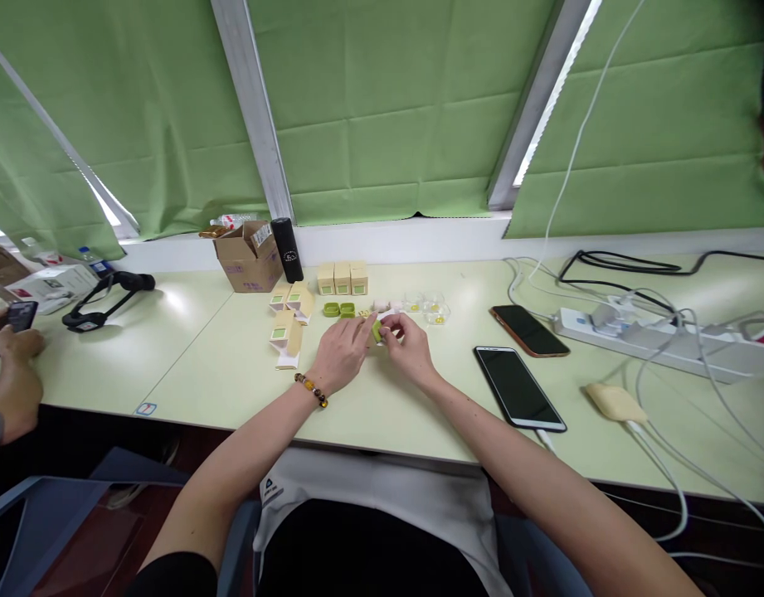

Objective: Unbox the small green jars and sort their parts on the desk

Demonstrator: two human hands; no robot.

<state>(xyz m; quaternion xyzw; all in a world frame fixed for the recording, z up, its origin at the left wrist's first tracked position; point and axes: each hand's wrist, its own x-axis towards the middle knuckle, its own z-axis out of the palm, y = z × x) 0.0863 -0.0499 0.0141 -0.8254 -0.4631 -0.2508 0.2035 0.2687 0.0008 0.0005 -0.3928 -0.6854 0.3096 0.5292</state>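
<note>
A small green case (377, 332) is between my two hands over the table, with something white beside it. My right hand (411, 347) pinches the case with thumb and fingers. My left hand (341, 355), a beaded bracelet at its wrist, closes on the case from the other side; its fingertips are partly hidden. Just beyond my hands lie two green square trays (338, 309), small pale pink pieces (382, 306) and several clear round containers (436, 308) with yellow bits inside. To the left are opened cream boxes (285, 333), and behind them stand three closed cream boxes (343, 279).
A cardboard box (250, 259) and black bottle (287, 250) stand by the wall. Two phones (519, 387), a power strip (643, 340), a yellowish charger (615, 403) and cables lie right. At far left, another person's hands hold a phone (21, 315) near a black headset (104, 300).
</note>
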